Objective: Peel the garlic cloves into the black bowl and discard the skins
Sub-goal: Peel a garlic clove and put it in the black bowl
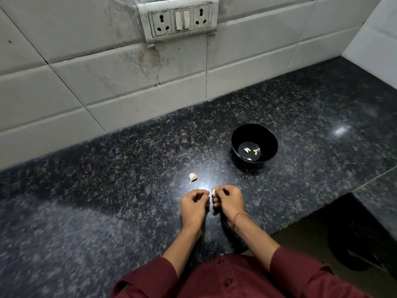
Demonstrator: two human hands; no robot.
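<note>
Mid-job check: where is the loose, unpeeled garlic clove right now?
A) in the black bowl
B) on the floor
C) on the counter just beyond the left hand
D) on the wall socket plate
C: the unpeeled clove lies on the counter just beyond the left hand, well apart from the black bowl.

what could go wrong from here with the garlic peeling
The garlic clove pinched in the right hand is small. It may slip onto the countertop, since the black bowl sits apart, farther back. Skin bits dropped under the hands may be hard to spot on the speckled stone and get left behind. The left hand might nudge the loose unpeeled clove lying just beyond it.
</note>
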